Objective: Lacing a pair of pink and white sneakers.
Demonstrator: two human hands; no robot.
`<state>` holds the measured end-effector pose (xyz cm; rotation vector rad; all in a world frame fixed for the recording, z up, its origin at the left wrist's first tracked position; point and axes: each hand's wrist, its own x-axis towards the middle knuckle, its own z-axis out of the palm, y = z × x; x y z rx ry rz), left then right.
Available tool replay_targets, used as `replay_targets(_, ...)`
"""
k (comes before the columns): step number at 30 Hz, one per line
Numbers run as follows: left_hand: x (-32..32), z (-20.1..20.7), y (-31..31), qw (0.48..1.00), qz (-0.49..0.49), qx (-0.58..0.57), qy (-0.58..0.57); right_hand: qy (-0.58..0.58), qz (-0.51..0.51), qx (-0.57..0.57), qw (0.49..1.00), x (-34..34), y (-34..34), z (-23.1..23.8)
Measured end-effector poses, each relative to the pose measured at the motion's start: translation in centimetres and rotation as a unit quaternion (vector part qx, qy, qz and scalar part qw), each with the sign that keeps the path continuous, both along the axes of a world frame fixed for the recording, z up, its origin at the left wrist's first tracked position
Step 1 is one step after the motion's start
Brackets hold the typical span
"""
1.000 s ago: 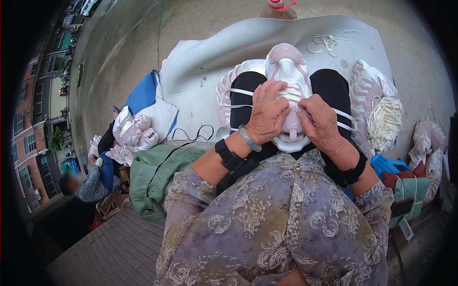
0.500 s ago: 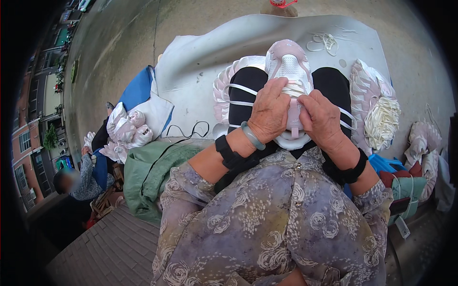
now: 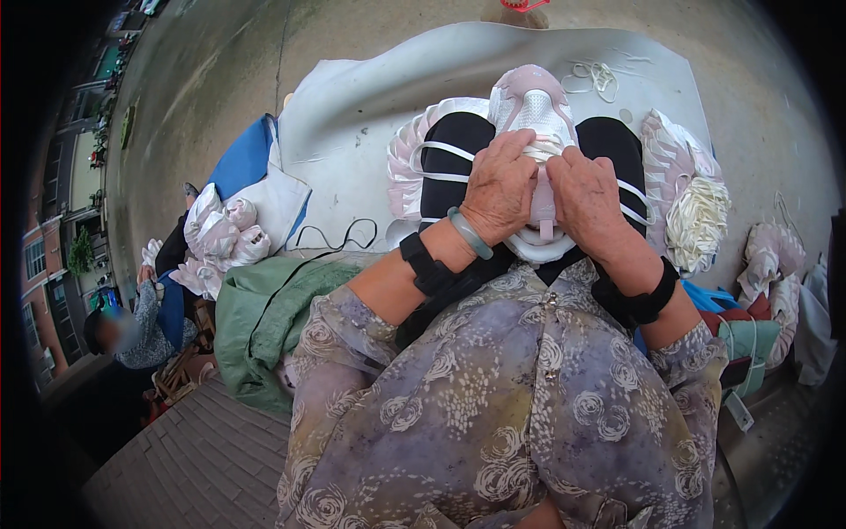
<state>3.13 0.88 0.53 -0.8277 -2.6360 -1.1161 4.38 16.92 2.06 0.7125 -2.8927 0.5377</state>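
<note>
A pink and white sneaker (image 3: 532, 99) rests between my black-clad knees, its toe pointing away from me. My left hand (image 3: 500, 187) is closed at the left edge of the lacing, fingers bent over the eyelets. On the opposite edge my right hand (image 3: 583, 196) is closed too, its thumb and fingers pressed together beside the tongue. Both grip the white shoelace (image 3: 441, 148), whose loose lengths loop out over either knee. Several rows of lace cross the shoe between my hands. My fingertips are partly hidden behind the knuckles.
A pale sheet (image 3: 370, 115) covers the ground ahead, with a loose lace (image 3: 604, 81) on it. Bundled pink-white shoe parts (image 3: 220, 234) lie left; a heap of white laces (image 3: 698, 220) lies right. A green cloth (image 3: 264, 339) is near my left arm. Another person (image 3: 150, 322) sits far left.
My right hand has turned and moved up slightly, closer to the lacing. My left hand stays at its side of the shoe. The whole view has shifted slightly.
</note>
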Motion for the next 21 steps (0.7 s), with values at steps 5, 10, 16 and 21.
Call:
replay_targets(5,0.0,0.8,-0.9,1.0,-0.017,-0.016,-0.007,-0.049,-0.027,-0.11,0.992,0.5,2.1,0.7)
replay_targets(10,-0.3,1.4,-1.1,0.998,-0.024,-0.058,0.019,-0.126,-0.128,-0.191,0.965,3.1,10.0,1.1)
replay_targets(16,-0.6,1.8,-0.8,0.993,-0.041,-0.109,0.033,-0.05,-0.095,0.003,0.994,4.1,12.0,-0.4)
replay_targets(21,-0.6,2.3,-0.6,0.992,-0.03,-0.121,-0.001,0.019,-0.023,-0.119,0.992,1.4,6.6,0.6)
